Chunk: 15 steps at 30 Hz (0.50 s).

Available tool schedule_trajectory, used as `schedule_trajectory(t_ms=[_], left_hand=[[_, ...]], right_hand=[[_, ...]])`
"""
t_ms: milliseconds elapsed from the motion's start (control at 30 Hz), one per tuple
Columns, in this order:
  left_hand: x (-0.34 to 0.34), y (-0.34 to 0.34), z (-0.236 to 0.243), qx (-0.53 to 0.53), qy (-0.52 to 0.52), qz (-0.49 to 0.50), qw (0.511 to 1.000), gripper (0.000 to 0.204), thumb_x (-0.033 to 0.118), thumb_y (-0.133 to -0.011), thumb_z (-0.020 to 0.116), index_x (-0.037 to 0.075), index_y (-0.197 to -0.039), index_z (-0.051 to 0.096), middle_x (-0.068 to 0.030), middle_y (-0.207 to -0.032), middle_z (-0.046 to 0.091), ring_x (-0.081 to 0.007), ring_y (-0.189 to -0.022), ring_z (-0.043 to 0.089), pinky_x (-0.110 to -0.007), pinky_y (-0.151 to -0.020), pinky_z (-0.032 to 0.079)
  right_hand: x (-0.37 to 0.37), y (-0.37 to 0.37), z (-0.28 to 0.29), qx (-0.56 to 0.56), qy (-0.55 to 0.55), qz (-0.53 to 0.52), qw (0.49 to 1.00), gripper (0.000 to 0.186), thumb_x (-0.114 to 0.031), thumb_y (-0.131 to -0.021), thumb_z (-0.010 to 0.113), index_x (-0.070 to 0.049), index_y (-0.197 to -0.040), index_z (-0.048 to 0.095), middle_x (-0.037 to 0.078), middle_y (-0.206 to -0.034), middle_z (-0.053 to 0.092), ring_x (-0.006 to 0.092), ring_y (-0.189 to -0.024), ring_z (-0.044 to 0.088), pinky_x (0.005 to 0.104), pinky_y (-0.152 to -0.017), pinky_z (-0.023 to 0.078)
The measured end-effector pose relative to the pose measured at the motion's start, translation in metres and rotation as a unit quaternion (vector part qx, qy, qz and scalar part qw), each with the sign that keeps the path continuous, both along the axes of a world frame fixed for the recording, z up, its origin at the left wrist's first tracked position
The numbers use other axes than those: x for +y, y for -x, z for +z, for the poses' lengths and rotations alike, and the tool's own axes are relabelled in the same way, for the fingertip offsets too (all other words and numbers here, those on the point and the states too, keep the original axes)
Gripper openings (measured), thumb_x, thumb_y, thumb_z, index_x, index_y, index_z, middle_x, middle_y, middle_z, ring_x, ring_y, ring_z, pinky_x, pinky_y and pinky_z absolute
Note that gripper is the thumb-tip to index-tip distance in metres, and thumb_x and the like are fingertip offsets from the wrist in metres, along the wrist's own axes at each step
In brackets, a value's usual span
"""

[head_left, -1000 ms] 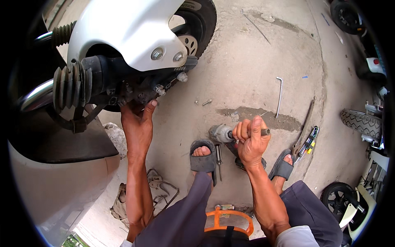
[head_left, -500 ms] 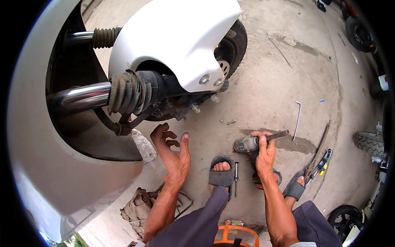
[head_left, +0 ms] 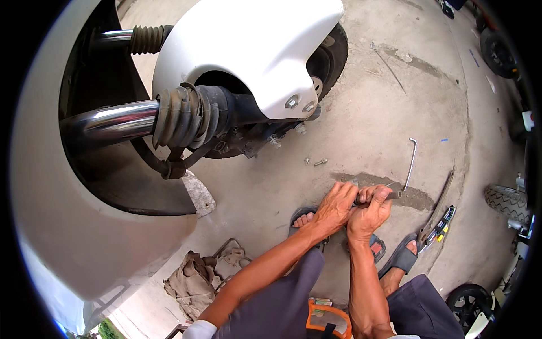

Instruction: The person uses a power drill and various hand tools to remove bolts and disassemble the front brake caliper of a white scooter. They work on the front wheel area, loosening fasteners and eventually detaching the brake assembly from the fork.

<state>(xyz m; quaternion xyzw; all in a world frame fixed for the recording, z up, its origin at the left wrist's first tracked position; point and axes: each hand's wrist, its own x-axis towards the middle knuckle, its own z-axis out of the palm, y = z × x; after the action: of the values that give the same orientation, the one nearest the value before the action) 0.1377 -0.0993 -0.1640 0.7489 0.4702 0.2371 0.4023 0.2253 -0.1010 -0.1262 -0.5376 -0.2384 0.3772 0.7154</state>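
My right hand is closed around the dark socket on the nose of a cordless impact wrench. Its open end points right, past my thumb. My left hand wraps over the wrench's head from the left, close against the right hand, and covers most of the tool body. The battery base shows below, near my right wrist. Two small bolts lie on the ground ahead of my hands. To the right of them rests a bent metal rod, like a hex key.
A scooter's front end, with white fender and fork tube, fills the upper left. A cloth bag lies lower left. An orange frame stands between my legs. Tools lie by my right sandal; parked vehicles line the right.
My left hand, open near the fork before, has moved right and closed over the wrench's head. My right hand stays on the socket. The view has shifted slightly.
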Motion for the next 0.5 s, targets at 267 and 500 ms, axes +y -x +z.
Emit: schedule_trajectory(t_ms=[267, 500], left_hand=[[0.026, -0.027, 0.027, 0.046, -0.023, 0.010, 0.999, 0.033, 0.020, -0.088, 0.069, 0.000, -0.107, 0.052, -0.0180, -0.107, 0.055, -0.0383, -0.102, 0.051, -0.047, -0.089, 0.045], [0.026, -0.005, 0.084, -0.287, 0.297, 0.140, 0.900, 0.018, 0.024, -0.098, 0.051, 0.006, -0.101, 0.052, -0.0098, -0.103, 0.056, -0.0230, -0.097, 0.055, -0.031, -0.086, 0.045]], right_hand=[[0.080, -0.083, 0.119, 0.111, 0.182, 0.239, 0.947, 0.034, -0.032, -0.107, 0.051, 0.000, -0.120, 0.049, 0.003, -0.080, 0.045, 0.0098, -0.068, 0.042, 0.0264, -0.059, 0.041], [0.021, -0.016, 0.148, 0.337, 0.239, 0.424, 0.806, 0.050, -0.017, -0.102, 0.058, -0.004, -0.147, 0.040, 0.008, -0.094, 0.058, 0.0165, -0.069, 0.053, 0.0286, -0.055, 0.046]])
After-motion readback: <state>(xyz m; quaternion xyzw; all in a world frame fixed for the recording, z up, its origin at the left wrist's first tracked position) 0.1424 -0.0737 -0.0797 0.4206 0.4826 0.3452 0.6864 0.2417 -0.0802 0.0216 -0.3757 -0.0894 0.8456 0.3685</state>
